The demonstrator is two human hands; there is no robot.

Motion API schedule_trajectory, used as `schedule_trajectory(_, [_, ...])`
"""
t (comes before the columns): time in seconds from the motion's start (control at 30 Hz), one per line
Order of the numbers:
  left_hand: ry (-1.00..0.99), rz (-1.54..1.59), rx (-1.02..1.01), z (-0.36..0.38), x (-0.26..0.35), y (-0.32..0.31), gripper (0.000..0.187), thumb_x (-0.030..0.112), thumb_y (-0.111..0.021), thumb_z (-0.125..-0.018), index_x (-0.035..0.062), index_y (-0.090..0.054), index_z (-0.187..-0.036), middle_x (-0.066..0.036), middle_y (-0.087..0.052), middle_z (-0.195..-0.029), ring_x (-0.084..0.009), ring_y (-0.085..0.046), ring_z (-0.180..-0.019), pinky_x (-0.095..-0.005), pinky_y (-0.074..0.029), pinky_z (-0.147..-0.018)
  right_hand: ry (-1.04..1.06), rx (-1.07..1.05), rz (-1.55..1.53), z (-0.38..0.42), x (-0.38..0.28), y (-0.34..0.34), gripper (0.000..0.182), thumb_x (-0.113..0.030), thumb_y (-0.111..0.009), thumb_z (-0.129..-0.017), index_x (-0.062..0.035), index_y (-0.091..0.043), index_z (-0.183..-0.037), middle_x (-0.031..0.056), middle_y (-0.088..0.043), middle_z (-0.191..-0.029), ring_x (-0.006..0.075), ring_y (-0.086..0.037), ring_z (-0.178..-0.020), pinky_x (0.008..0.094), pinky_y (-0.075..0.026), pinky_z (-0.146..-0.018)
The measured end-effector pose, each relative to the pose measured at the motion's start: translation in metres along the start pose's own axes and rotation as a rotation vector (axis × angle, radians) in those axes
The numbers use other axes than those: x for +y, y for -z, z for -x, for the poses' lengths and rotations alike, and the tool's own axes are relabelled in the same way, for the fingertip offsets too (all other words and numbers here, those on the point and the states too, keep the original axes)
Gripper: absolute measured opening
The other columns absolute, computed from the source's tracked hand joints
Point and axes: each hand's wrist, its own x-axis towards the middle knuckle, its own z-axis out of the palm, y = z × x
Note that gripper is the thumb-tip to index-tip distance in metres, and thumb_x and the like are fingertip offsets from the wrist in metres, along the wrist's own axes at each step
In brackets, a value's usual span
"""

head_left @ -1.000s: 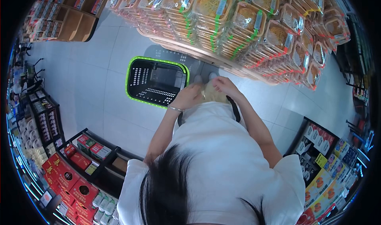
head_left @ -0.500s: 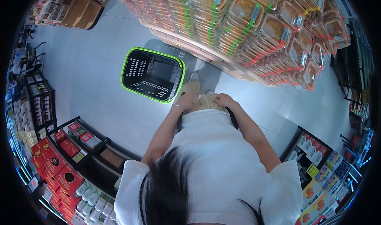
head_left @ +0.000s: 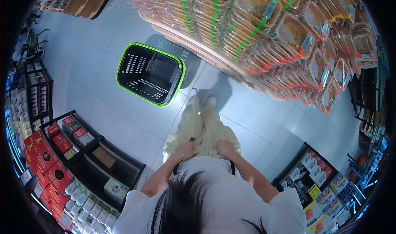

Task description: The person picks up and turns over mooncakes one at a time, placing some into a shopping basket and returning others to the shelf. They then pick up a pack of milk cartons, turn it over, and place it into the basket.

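My left hand [head_left: 187, 148], with a bracelet at the wrist, is closed on the cloth of my pale yellow trousers [head_left: 187, 126] at the left thigh. A small dark patch shows just beside its fingers; what it is I cannot make out. On the other thigh, my right hand [head_left: 226, 148] has its fingers curled into the same trousers. Ahead and to the left of my feet stands a black shopping basket [head_left: 133, 89] with a bright green rim, on the floor and apart from both hands. Nothing is visible inside it.
Stacks of clear-wrapped food trays [head_left: 251, 28] fill a display stand ahead and to the right. Behind me on the left is a shelf [head_left: 78, 159] with red boxes [head_left: 57, 176]. Another shelf [head_left: 307, 168] holds packaged goods at the right. Pale tiles [head_left: 103, 89] cover the floor.
Both hands have come closer to my body in the view, still at the trousers. More of my legs and shoes shows now. The basket appears slightly farther left.
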Motion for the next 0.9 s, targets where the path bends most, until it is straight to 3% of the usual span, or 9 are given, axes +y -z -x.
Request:
schedule_trajectory(0.07, [0.015,0.018,-0.221,0.021,0.012,0.012,0.026,0.021,-0.049,-0.083,0.0009,-0.064,-0.087,-0.022,-0.065,-0.085,-0.0392,-0.063,-0.081,-0.0459,-0.049,-0.075,-0.081,-0.279,-0.096,0.012,-0.002,0.004,0.032,-0.023,-0.042,-0.087,-0.0016,-0.065,-0.093,0.0226,-0.064,-0.085,0.0390,-0.062,-0.081,0.0471,-0.047,-0.075])
schedule_trajectory(0.17, [-0.011,0.031,-0.350,0.025,-0.026,-0.007,0.026,0.021,-0.050,-0.083,-0.0002,-0.065,-0.086,-0.023,-0.065,-0.089,-0.0381,-0.063,-0.084,-0.0445,-0.049,-0.075,0.188,-0.545,-0.250,0.018,0.012,0.005,0.036,-0.026,-0.043,-0.087,0.0005,-0.063,-0.100,0.0209,-0.063,-0.099,0.0358,-0.059,-0.093,0.0422,-0.045,-0.082])
schedule_trajectory(0.27, [-0.590,-0.109,0.147,0.027,-0.045,-0.005,0.027,0.028,-0.050,-0.086,0.0051,-0.062,-0.094,-0.020,-0.064,-0.082,-0.0366,-0.062,-0.078,-0.0451,-0.047,-0.070,0.200,-0.577,-0.315,0.011,-0.002,0.002,0.039,-0.028,-0.044,-0.088,0.0021,-0.063,-0.102,0.0215,-0.063,-0.104,0.0358,-0.059,-0.097,0.0409,-0.044,-0.087])
schedule_trajectory(0.47, [-0.429,0.013,-0.475,-0.137,-0.096,-0.032,0.024,0.026,-0.051,-0.085,0.0055,-0.061,-0.092,-0.019,-0.064,-0.079,-0.0350,-0.062,-0.076,-0.0440,-0.048,-0.067,0.129,-0.754,-0.266,-0.116,0.031,-0.054,0.040,-0.031,-0.041,-0.091,-0.0029,-0.062,-0.111,0.0213,-0.063,-0.105,0.0354,-0.058,-0.100,0.0397,-0.043,-0.091])
schedule_trajectory(0.57, [-0.513,-0.061,-0.383,-0.272,-0.110,-0.010,0.022,0.024,-0.051,-0.085,0.0057,-0.061,-0.092,-0.018,-0.064,-0.078,-0.0342,-0.062,-0.075,-0.0435,-0.048,-0.066,0.146,-1.039,-0.255,-0.203,0.045,-0.012,0.038,-0.036,-0.043,-0.092,-0.0071,-0.064,-0.105,0.0155,-0.065,-0.088,0.0305,-0.061,-0.088,0.0362,-0.047,-0.085])
schedule_trajectory(0.6, [-0.525,-0.095,-0.224,-0.324,-0.111,0.010,0.022,0.024,-0.051,-0.084,0.0057,-0.061,-0.092,-0.018,-0.064,-0.077,-0.0340,-0.063,-0.075,-0.0433,-0.048,-0.066,0.509,-0.686,-0.661,-0.232,0.090,-0.029,0.034,-0.034,-0.047,-0.092,-0.0047,-0.063,-0.091,0.0084,-0.061,-0.073,0.0208,-0.062,-0.074,0.0304,-0.050,-0.073])
schedule_trajectory(0.7, [-0.433,0.028,0.504,-0.459,-0.102,0.064,0.017,0.017,-0.051,-0.082,0.0024,-0.061,-0.077,-0.017,-0.063,-0.071,-0.0370,-0.062,-0.072,-0.0424,-0.049,-0.064,0.170,-0.297,-0.945,-0.349,0.143,0.021,0.027,-0.023,-0.044,-0.092,-0.0028,-0.062,-0.087,0.0031,-0.058,-0.064,0.0123,-0.059,-0.059,0.0250,-0.048,-0.055])
schedule_trajectory(0.8, [-0.351,-0.304,0.418,-0.555,-0.092,0.087,0.025,0.017,-0.051,-0.079,-0.0037,-0.064,-0.085,-0.024,-0.064,-0.083,-0.0400,-0.062,-0.083,-0.0451,-0.049,-0.079,0.112,0.541,-0.951,-0.456,0.232,0.014,0.027,-0.020,-0.046,-0.094,-0.0030,-0.056,-0.075,0.0015,-0.050,-0.055,0.0090,-0.048,-0.048,0.0228,-0.041,-0.048])
schedule_trajectory(0.9, [-0.553,-0.481,0.399,-0.624,-0.098,0.074,0.023,0.019,-0.053,-0.081,-0.0018,-0.061,-0.085,-0.024,-0.063,-0.084,-0.0388,-0.062,-0.083,-0.0445,-0.049,-0.076,0.199,0.729,-0.939,-0.509,0.265,0.011,0.033,-0.027,-0.049,-0.096,-0.0025,-0.055,-0.075,0.0013,-0.050,-0.055,0.0078,-0.047,-0.049,0.0233,-0.038,-0.048])
